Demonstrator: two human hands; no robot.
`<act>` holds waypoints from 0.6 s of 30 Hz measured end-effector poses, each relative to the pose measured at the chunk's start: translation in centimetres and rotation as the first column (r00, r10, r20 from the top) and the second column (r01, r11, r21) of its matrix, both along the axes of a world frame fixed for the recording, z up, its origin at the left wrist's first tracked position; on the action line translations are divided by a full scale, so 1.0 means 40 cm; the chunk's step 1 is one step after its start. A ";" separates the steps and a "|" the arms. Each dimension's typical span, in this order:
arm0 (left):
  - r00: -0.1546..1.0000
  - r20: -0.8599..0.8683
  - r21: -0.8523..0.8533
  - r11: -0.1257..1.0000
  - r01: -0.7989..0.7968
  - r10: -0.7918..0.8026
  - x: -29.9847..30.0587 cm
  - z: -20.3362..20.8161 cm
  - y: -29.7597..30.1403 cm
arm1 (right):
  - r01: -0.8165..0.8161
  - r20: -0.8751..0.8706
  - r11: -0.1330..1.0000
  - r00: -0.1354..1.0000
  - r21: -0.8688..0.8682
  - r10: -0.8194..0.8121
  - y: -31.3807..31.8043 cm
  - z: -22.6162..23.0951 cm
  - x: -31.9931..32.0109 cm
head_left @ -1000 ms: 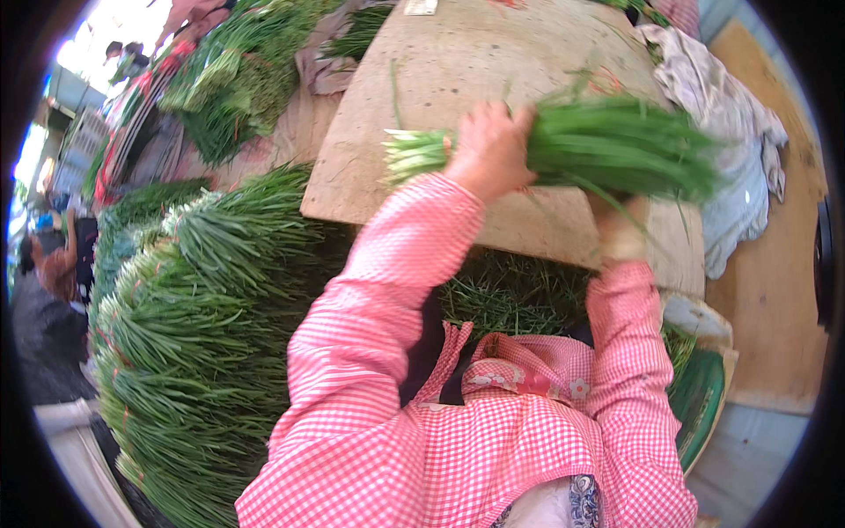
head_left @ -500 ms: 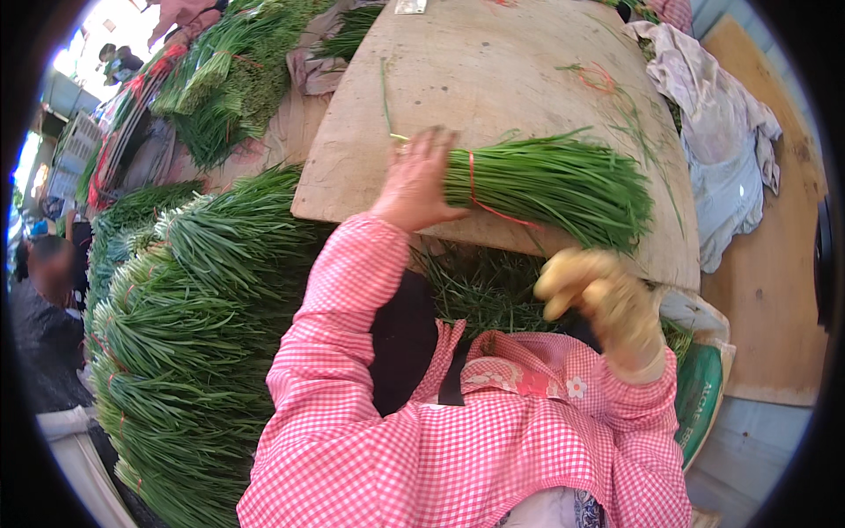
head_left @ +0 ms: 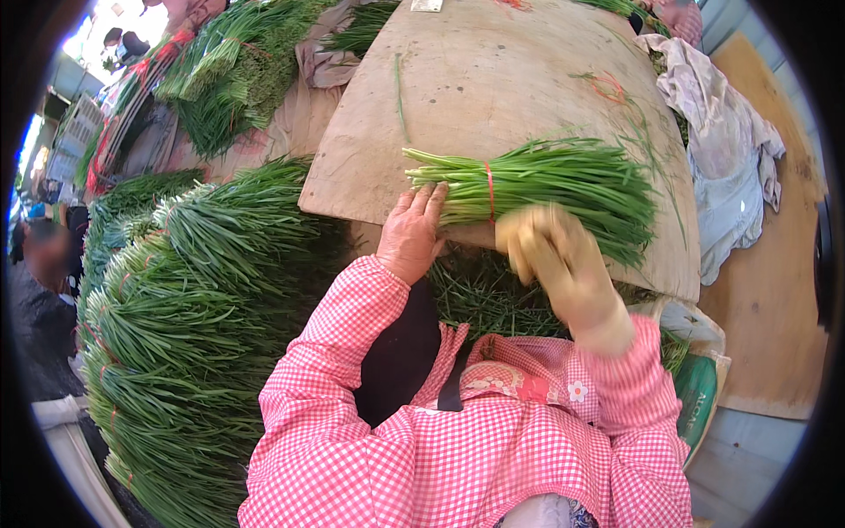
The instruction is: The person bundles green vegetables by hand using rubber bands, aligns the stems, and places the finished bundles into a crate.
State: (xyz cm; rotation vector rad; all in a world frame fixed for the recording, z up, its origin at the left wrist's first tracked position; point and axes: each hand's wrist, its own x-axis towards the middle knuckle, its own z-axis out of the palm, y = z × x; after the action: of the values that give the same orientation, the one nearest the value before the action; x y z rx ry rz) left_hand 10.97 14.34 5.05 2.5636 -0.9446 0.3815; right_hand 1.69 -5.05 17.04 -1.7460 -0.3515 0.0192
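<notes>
A bundle of garlic chives [head_left: 576, 180] lies across the near part of the wooden board [head_left: 502, 84], pale stalk ends to the left, green leaf tips to the right. Around it, nearer the stalk ends, runs a red tie [head_left: 490, 187]. My bare left hand [head_left: 412, 233] rests against the pale ends, its fingers stretched out along them and not wrapped round the bundle. Over the bundle's near side, just right of the tie, is my right hand [head_left: 563, 260] in a yellowish glove. Motion smears its fingers, so their grip is unclear.
Stacked tied chive bundles [head_left: 194, 326] fill the left side. More greens [head_left: 238, 70] lie at the far left. Loose leaves [head_left: 493, 290] sit below the board's near edge. A cloth [head_left: 722, 150] hangs at the right. Another person [head_left: 44, 273] is at far left.
My left hand has slid down from the top of the stalks to their near side, uncovering the pale ends. My gloved right hand has moved up and left to the bundle.
</notes>
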 end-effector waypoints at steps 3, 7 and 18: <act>0.995 -0.094 -0.209 0.978 0.007 -0.027 -0.017 -0.001 0.012 | 0.347 0.513 0.873 0.848 -0.343 -0.136 -0.003 -0.101 0.157; 0.982 -0.171 -0.486 0.874 -0.014 -0.079 -0.012 -0.012 0.025 | 0.387 0.453 0.628 0.889 -0.675 -0.061 0.031 -0.197 0.277; 0.687 -0.647 -0.735 0.034 -0.677 -0.331 0.063 0.012 -0.041 | 0.379 0.526 0.697 0.850 -0.609 -0.002 0.057 -0.247 0.224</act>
State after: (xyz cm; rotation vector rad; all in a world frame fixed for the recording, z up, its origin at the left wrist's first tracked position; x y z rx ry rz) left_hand 13.50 12.71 5.55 1.1198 0.1764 0.0030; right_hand 10.63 -2.78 7.15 -2.5511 -0.5746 -0.5339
